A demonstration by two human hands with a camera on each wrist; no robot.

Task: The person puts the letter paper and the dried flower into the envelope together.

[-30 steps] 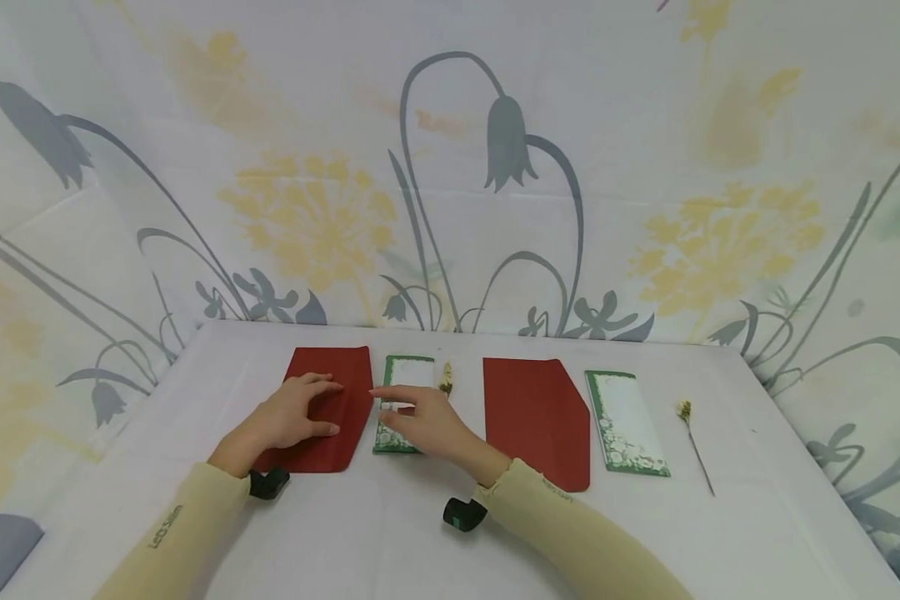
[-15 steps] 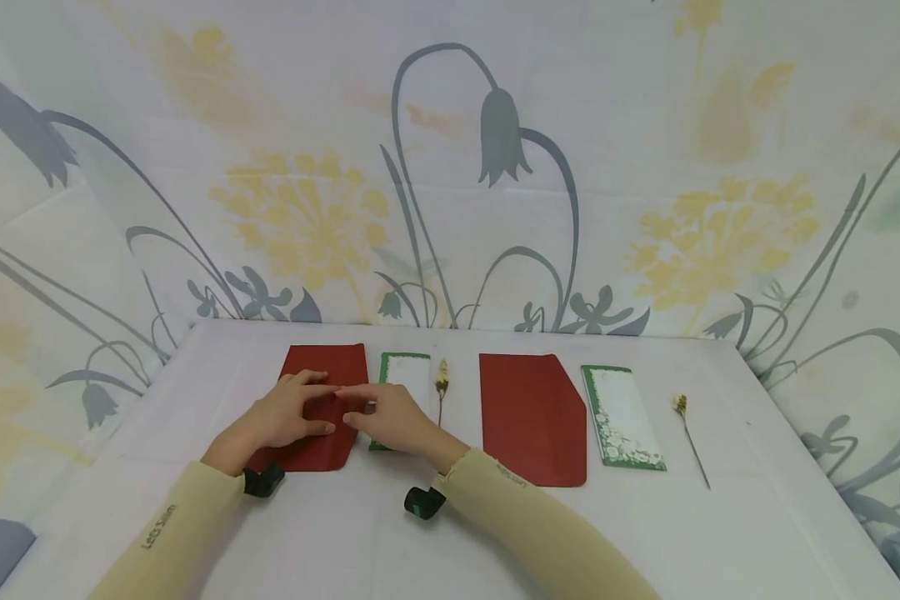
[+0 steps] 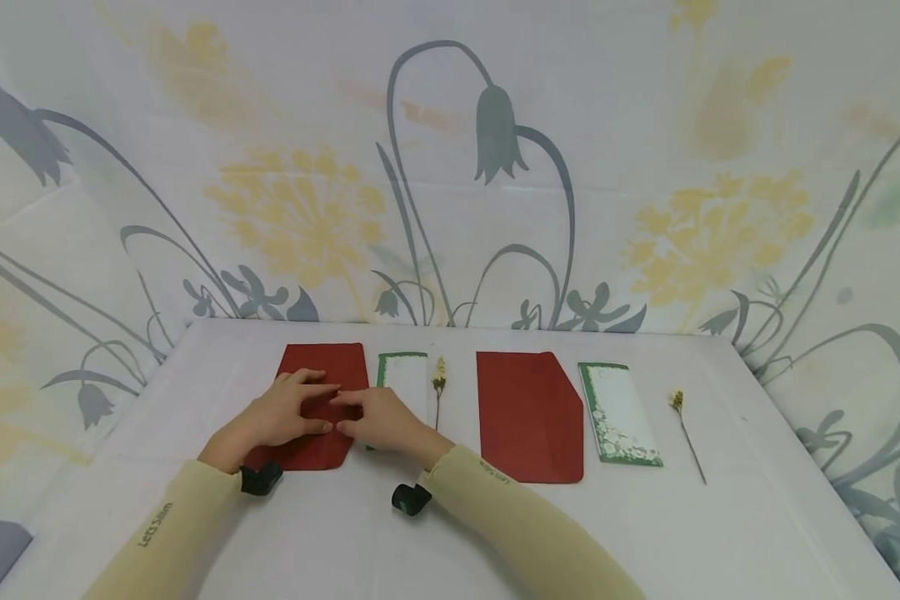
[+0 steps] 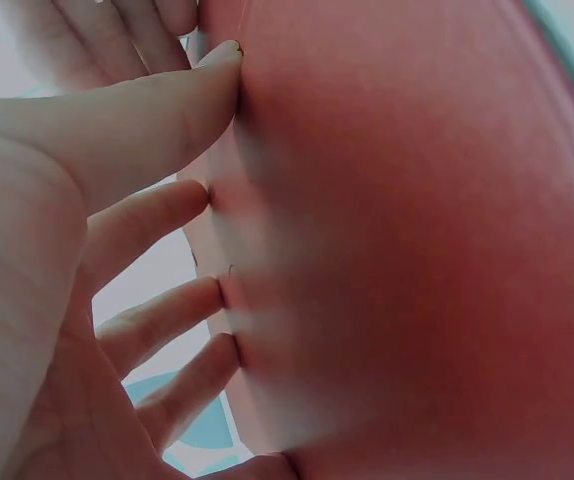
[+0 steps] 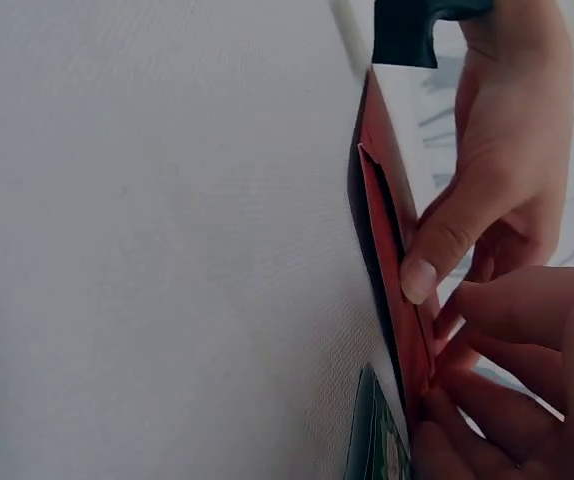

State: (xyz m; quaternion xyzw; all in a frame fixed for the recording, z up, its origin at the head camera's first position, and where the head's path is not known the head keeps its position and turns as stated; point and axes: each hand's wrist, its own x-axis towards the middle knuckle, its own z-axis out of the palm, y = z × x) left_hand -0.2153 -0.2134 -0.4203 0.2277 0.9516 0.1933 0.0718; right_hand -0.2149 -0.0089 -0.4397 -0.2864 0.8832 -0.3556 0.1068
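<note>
A red envelope [image 3: 330, 360] lies flat at the left of the table. My left hand [image 3: 279, 415] rests on it, fingers spread and fingertips touching the paper. My right hand [image 3: 392, 423] reaches over from the right, its thumb and fingertips at the envelope's right part, close to the left fingertips. In the right wrist view, the envelope's flap [image 5: 382, 215] stands slightly apart from its body, leaving a dark slit. Both hands meet near that edge. Partly under the right hand is a green-bordered floral card [image 3: 408, 373]. Beside it lies a small dried yellow flower [image 3: 438, 377].
A second red envelope [image 3: 528, 408] lies right of centre, partly behind the right forearm. Farther right are another green-bordered card [image 3: 621, 408] and a second dried flower [image 3: 677, 402]. A floral cloth backdrop [image 3: 450, 167] rises behind the white table [image 3: 780, 500].
My right hand has moved left from over the card to the left red envelope, meeting the left hand. The left hand has stayed on the envelope. The head view has shifted slightly.
</note>
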